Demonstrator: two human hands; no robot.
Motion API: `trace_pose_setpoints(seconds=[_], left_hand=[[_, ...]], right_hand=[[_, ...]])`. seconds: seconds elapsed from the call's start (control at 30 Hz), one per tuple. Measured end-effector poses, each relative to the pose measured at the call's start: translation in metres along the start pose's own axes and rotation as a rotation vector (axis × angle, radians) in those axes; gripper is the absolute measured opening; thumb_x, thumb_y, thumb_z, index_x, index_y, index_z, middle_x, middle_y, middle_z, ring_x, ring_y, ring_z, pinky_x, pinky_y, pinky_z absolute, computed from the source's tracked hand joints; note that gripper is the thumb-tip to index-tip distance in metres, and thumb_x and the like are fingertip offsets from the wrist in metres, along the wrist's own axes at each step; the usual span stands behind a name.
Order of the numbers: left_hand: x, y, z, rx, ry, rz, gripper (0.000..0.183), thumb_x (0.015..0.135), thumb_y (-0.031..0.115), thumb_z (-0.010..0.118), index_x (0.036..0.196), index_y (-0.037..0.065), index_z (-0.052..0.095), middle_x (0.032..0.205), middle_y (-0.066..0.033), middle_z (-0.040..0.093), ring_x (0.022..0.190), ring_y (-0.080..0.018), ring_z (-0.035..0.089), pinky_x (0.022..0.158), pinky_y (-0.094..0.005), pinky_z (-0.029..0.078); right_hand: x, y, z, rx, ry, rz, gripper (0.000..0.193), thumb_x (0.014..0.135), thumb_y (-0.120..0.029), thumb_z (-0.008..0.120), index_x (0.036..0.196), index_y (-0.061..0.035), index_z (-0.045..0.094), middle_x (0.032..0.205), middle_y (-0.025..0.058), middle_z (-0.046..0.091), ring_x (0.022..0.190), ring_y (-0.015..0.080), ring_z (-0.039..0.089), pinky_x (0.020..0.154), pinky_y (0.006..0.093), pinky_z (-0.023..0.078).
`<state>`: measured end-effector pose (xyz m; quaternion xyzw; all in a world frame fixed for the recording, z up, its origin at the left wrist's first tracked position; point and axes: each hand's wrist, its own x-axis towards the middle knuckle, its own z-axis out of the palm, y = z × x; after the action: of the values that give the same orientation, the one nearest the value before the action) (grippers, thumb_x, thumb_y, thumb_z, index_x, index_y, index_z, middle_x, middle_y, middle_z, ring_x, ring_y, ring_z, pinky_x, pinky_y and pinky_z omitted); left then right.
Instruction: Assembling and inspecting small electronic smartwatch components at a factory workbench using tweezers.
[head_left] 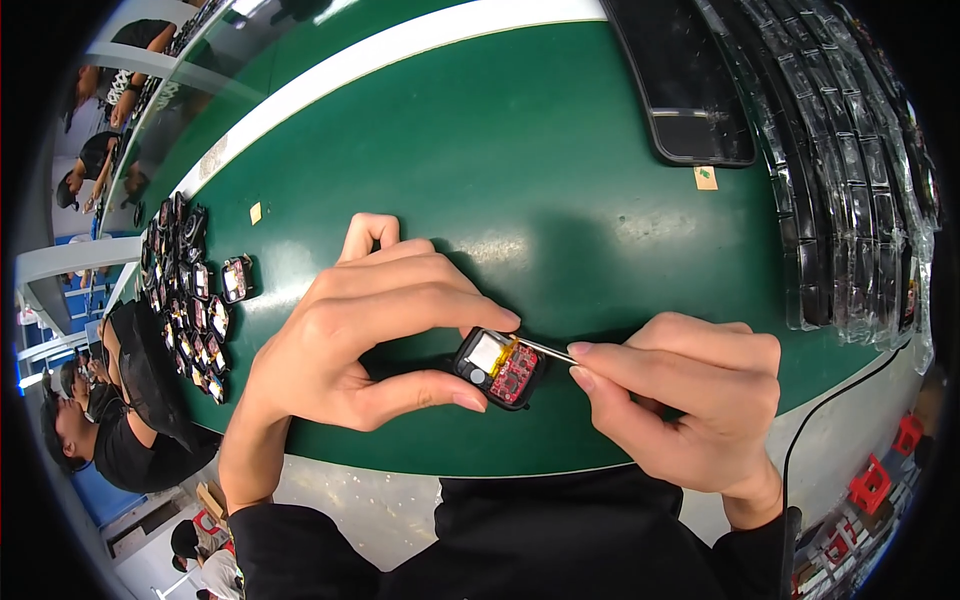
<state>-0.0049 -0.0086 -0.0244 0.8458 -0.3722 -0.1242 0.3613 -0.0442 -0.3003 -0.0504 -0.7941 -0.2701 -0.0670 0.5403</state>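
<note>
Head view: the left hand pinches a small open black device by its edges over the table; the right hand pinches a thin metal tool, tip at the device. Slipping, it could gouge the red board or silvery pouch.

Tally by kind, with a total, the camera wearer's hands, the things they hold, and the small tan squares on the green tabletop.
Hands, left hand and right hand: 2
Open black-cased device with red circuit board: 1
Thin metal tool: 1
Small tan squares: 2
Total: 6
</note>
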Motion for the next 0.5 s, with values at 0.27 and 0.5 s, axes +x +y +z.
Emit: trace_pose_setpoints(seconds=[0.27, 0.5], left_hand=[[0.0029, 0.0029, 0.0016, 0.054, -0.006, 0.016, 0.06, 0.075, 0.053, 0.095, 0.112, 0.006, 0.086, 0.097, -0.0039, 0.08, 0.08, -0.0194, 0.064, 0.083, -0.0394, 0.03], [0.0018, 0.0083, 0.0039, 0.092, 0.02, 0.074, 0.054, 0.078, 0.052, 0.094, 0.109, 0.009, 0.088, 0.091, -0.0009, 0.075, 0.075, -0.0181, 0.059, 0.082, -0.0397, 0.03]], right_hand=[[0.0002, 0.0022, -0.0002, -0.012, -0.025, -0.019, 0.025, 0.075, 0.011, 0.087, 0.099, 0.004, 0.081, 0.071, 0.0037, 0.061, 0.051, 0.0162, 0.057, 0.046, 0.0307, 0.043], [-0.0012, -0.0012, 0.001, -0.02, -0.036, -0.022, 0.025, 0.075, 0.011, 0.086, 0.099, 0.0041, 0.081, 0.072, 0.0036, 0.061, 0.052, 0.0164, 0.058, 0.046, 0.0305, 0.045]])
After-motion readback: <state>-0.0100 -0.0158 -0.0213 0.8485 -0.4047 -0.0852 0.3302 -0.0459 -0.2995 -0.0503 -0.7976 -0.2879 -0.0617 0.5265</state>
